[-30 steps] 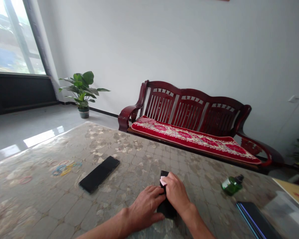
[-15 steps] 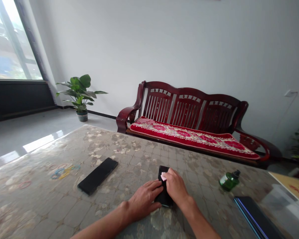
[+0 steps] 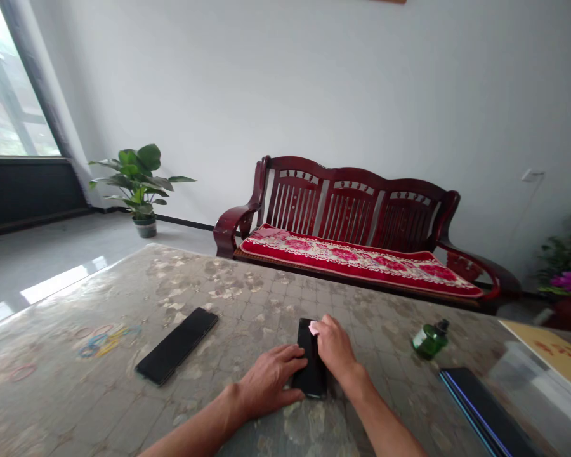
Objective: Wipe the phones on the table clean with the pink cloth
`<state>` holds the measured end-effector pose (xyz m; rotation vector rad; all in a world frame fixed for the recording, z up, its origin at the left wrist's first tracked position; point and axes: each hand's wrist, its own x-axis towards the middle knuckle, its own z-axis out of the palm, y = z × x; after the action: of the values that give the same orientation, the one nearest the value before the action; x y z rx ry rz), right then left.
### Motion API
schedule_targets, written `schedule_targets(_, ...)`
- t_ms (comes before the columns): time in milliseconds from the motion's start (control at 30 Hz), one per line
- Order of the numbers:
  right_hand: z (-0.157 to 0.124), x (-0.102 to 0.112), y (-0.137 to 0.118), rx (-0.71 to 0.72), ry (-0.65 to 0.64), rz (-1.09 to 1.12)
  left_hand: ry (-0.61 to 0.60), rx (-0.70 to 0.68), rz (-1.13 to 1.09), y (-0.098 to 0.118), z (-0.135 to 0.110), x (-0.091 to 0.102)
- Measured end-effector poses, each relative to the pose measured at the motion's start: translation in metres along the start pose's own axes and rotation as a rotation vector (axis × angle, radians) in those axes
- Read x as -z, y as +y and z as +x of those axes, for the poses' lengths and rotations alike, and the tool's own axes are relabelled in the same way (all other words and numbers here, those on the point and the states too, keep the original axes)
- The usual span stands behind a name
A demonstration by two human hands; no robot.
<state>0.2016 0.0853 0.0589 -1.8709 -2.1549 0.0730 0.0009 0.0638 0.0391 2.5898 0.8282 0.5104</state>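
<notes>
A black smartphone (image 3: 310, 379) lies screen up on the table between my hands. My left hand (image 3: 273, 376) holds it at the left side, fingertips over the edge and thumb by the near left corner. Closed in a pinch, my right hand (image 3: 334, 344) has a small pale pink piece, like cloth or tissue (image 3: 314, 327), against the far right part of the screen. Its fingers hide much of that piece. Left of my hands lies a second dark phone (image 3: 177, 346), apart from both.
The table (image 3: 247, 304) has a patterned cover. Coloured rubber bands (image 3: 102, 341) lie at left. At right are a green spray bottle (image 3: 429, 340), stacked dark phones (image 3: 488, 412) and a yellowish sheet (image 3: 552, 349). A wooden bench (image 3: 347, 197) stands beyond, a potted plant (image 3: 143, 181) at far left.
My right hand has slid the pink piece towards the phone's far right corner. The left hand keeps its hold. The view has turned slightly right.
</notes>
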Motion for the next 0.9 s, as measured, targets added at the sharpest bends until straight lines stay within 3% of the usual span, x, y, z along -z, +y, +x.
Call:
schedule_targets(167,-0.023,-0.001,0.003,0.063,-0.012,0.052,0.019,-0.018,-0.03,-0.001,0.001,0.0)
schedule_targets(400,0.008,-0.004,0.003,-0.041,0.05,0.014,-0.001,-0.007,-0.024,-0.001,-0.001,-0.001)
schedule_targets(533,-0.007,0.0,0.001,0.021,0.046,0.069,-0.038,-0.027,-0.07,-0.005,0.003,0.012)
schedule_targets(700,-0.045,-0.006,0.007,0.134,0.087,0.344,-0.067,-0.018,0.035,-0.029,0.027,0.036)
schedule_targets(900,-0.053,-0.023,0.018,0.132,0.214,0.625,-0.24,-0.173,0.406,-0.043,0.077,0.046)
